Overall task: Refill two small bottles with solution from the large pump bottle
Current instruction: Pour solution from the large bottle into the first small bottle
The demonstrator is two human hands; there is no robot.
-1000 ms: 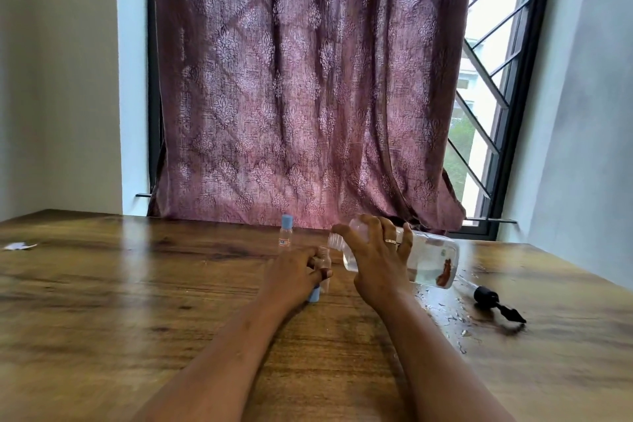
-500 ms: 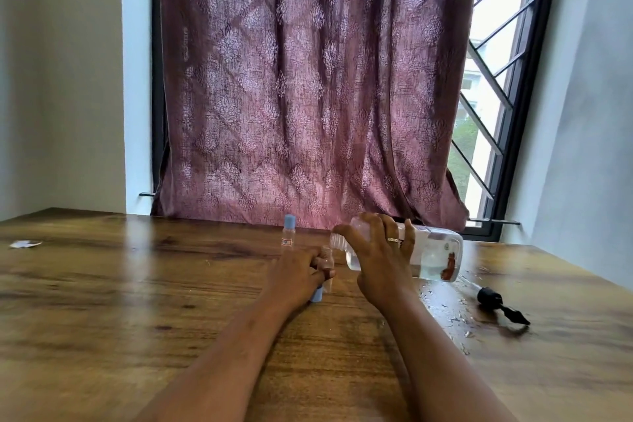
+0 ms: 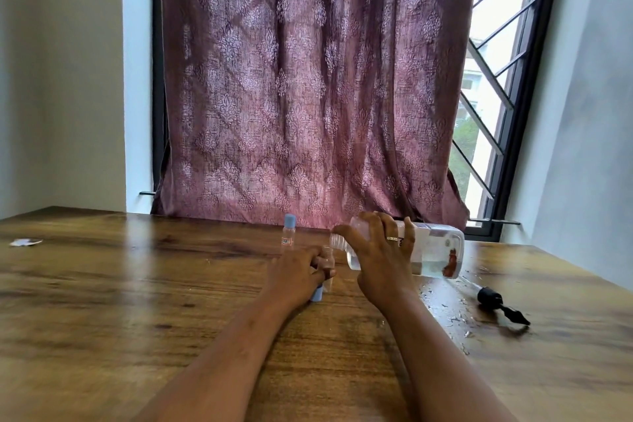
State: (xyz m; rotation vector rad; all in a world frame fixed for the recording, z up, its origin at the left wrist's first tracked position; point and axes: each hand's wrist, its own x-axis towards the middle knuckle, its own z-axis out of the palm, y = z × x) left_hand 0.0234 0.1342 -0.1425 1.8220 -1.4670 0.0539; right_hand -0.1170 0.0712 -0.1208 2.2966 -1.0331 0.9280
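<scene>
Head view, looking down along both forearms to a wooden counter (image 3: 137,301); the right hand (image 3: 380,260), with a ring (image 3: 392,238) on one finger, grips the large bottle (image 3: 438,247) from above, fingers curled over its body; the large bottle is clear, without its pump, and tipped almost onto its side above the counter, its open neck pointing left and a little clear liquid lying along its lower side; the left hand (image 3: 298,271) is closed round a small open bottle (image 3: 327,259), held just under and touching or nearly touching that neck; whether liquid is passing cannot be told; a pale blue cap (image 3: 317,293) shows at the counter below the left hand; a second small bottle (image 3: 289,231), upright and capped in blue, stands just behind the left hand, apart from it; the black pump head (image 3: 493,300) with its tube lies flat on the counter to the right of the large bottle, among scattered droplets (image 3: 455,319); a scrap of paper (image 3: 25,242) lies far left; a patterned maroon curtain (image 3: 308,79) covers most of a barred window (image 3: 496,96) behind.
</scene>
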